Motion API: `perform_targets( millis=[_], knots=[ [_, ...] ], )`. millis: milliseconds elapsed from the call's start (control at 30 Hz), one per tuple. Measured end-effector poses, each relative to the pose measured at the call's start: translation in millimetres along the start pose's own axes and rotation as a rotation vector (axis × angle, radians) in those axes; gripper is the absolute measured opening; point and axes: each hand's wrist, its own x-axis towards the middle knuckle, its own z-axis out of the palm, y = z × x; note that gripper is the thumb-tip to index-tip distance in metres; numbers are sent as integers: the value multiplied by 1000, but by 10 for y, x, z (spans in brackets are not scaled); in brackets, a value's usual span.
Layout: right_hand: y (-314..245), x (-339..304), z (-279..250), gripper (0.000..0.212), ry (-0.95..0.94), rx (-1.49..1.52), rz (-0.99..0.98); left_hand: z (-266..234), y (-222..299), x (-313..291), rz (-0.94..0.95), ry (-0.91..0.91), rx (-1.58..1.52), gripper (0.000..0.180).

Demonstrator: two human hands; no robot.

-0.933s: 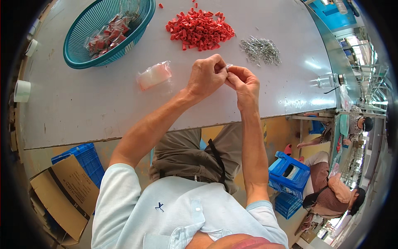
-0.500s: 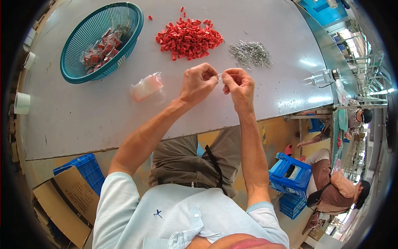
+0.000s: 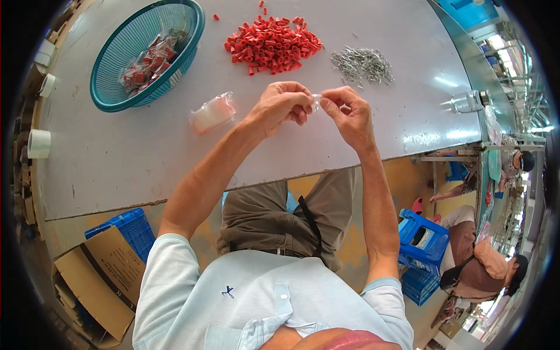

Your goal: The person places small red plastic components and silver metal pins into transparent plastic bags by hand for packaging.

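A small clear plastic bag (image 3: 317, 101) is stretched between my two hands above the table. My left hand (image 3: 283, 105) pinches its left side, the other fingers curled under. On its right side, my right hand (image 3: 350, 112) grips it between thumb and forefinger. Whether anything is inside the bag I cannot make out. Beyond my hands lies a heap of red plastic caps (image 3: 271, 45), and to its right a pile of small silver metal pins or screws (image 3: 363, 65). Left of my left hand rests a packet of clear bags with a reddish edge (image 3: 212, 113).
A teal plastic basket (image 3: 100, 93) at the far left holds several bagged red pieces. A glass jar (image 3: 465, 102) lies near the table's right edge. Tape rolls (image 3: 39, 144) sit along the left edge. Blue stools (image 3: 421, 239) and a seated person (image 3: 481, 259) are at the right.
My hands have spread slightly apart, and the clear bag between them shows more. The whole view has shifted a little, moving the table's contents rightward and up.
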Motion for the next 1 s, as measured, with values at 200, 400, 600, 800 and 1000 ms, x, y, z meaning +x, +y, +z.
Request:
perform_targets(
  millis=[200,400,600,800,1000],
  knots=[
    [51,375,-207,15,138,106,53,148,-53,-57,128,-38,312,15],
    [108,845,172,27,-147,-413,-159,91,-230,-25,212,-104,398,9],
    [237,1039,287,24,-202,-559,-255,104,-185,-8,274,-54,437,7],
    [227,1121,282,18,-252,-649,-298,109,-198,15,353,9,511,6],
    [260,1052,211,13,-285,-745,-340,21,-140,40,437,217,568,4]
  ],
)
